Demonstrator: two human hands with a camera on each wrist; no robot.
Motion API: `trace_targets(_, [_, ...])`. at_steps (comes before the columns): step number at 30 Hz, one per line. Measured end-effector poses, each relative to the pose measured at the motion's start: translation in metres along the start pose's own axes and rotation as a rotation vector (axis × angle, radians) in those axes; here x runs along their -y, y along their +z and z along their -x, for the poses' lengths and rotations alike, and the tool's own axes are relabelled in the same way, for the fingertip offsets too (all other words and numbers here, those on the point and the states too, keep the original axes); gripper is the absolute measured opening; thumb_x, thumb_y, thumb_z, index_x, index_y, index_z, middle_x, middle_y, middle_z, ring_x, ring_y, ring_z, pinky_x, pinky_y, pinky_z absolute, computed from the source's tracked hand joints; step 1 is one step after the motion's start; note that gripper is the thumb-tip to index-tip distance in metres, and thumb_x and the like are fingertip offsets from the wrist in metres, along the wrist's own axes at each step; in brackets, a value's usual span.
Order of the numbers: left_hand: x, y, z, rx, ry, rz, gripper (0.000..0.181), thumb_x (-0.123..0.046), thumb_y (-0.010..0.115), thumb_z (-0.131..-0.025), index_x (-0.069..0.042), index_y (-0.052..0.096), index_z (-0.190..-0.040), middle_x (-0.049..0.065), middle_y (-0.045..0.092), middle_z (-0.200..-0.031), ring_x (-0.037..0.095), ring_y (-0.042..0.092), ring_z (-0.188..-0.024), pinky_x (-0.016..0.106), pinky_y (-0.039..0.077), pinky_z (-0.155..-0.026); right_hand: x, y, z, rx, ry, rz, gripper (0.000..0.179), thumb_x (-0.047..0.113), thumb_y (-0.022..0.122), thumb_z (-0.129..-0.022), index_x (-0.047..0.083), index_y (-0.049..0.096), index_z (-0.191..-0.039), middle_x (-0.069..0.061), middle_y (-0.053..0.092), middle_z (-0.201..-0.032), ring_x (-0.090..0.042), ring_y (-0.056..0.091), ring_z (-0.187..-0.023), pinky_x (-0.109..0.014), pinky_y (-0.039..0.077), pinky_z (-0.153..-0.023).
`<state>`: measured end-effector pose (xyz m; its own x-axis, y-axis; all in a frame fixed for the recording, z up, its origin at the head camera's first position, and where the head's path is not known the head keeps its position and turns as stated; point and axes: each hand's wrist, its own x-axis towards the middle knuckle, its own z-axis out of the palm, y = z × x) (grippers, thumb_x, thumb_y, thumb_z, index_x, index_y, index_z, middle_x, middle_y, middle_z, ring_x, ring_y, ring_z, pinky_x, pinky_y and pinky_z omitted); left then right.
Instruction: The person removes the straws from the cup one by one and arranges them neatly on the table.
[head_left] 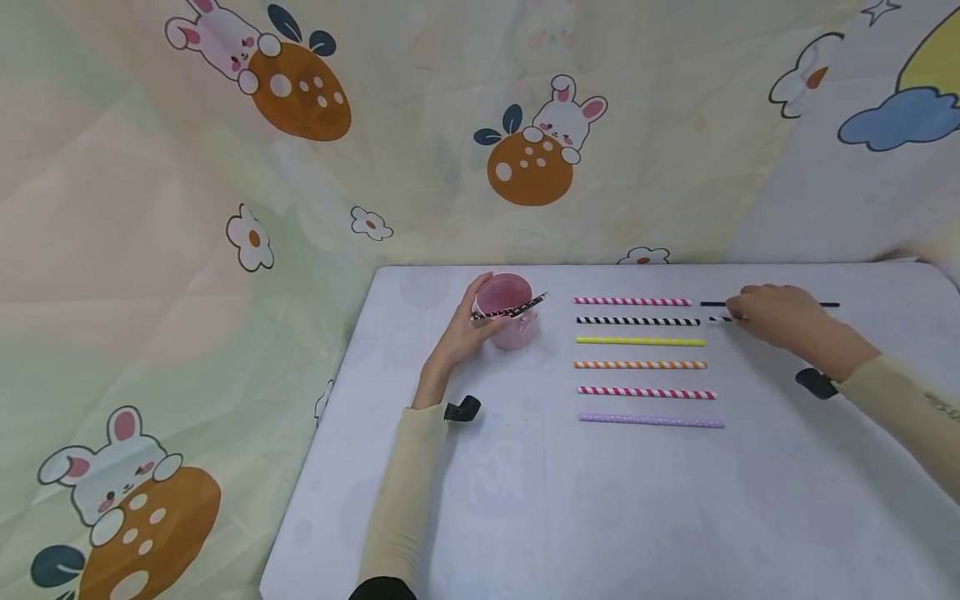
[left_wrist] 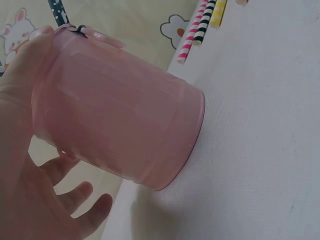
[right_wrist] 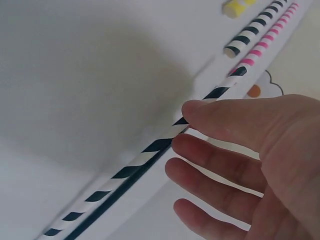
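Observation:
My left hand (head_left: 459, 333) grips a pink translucent cup (left_wrist: 120, 110) near its rim, thumb on one side and fingers on the other. A black straw with white dots (head_left: 510, 312) slants across the cup's mouth in the head view; its end sticks out past the rim in the left wrist view. At the right, my right hand (head_left: 783, 321) pinches a black-and-white striped straw (right_wrist: 132, 167) between thumb and index finger, the other fingers loosely bent. Close alongside it runs a plain dark straw (right_wrist: 110, 202), partly hidden by the hand in the head view.
Between the hands, several straws lie in a column on the white table (head_left: 600, 508): pink-striped (head_left: 632, 301), black-striped (head_left: 637, 322), yellow (head_left: 640, 342), orange-striped (head_left: 640, 365), red-striped (head_left: 647, 393) and purple dotted (head_left: 651, 421). A patterned cloth (head_left: 427, 167) hangs behind the table's far edge.

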<state>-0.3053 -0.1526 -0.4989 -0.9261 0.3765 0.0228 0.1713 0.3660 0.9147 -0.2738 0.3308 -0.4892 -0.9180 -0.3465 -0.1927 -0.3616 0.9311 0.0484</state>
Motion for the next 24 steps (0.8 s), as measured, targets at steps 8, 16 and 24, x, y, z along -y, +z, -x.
trace_targets(8, [0.011,0.002,-0.004,-0.009,-0.004,0.006,0.089,-0.022,0.075,-0.09,-0.025,0.021,-0.16,0.007,0.027,-0.165,0.03,0.028,-0.151,0.06,0.024,-0.121,0.0,0.007,-0.003,-0.009,-0.001,0.007,0.005,0.001,0.072,-0.086,0.004,0.07,-0.089,-0.008,0.063,-0.078,-0.023,0.059,-0.069,-0.046,0.054,-0.065])
trace_targets(16, [0.031,0.005,-0.012,-0.032,0.024,0.019,0.088,-0.029,0.077,-0.088,-0.04,0.024,-0.157,-0.001,0.031,-0.162,0.026,0.032,-0.149,0.061,0.028,-0.119,-0.003,0.013,-0.002,-0.035,-0.001,0.002,0.005,0.001,0.073,-0.086,0.003,0.071,-0.09,-0.009,0.064,-0.079,-0.025,0.061,-0.07,-0.048,0.055,-0.066])
trace_targets(24, [0.029,0.005,-0.01,-0.045,0.009,0.002,0.086,-0.033,0.078,-0.088,-0.049,0.024,-0.153,-0.005,0.03,-0.162,0.024,0.032,-0.148,0.061,0.029,-0.118,-0.003,0.014,-0.001,-0.06,-0.001,-0.013,0.006,0.001,0.074,-0.085,0.004,0.07,-0.09,-0.009,0.063,-0.079,-0.025,0.061,-0.07,-0.047,0.054,-0.064])
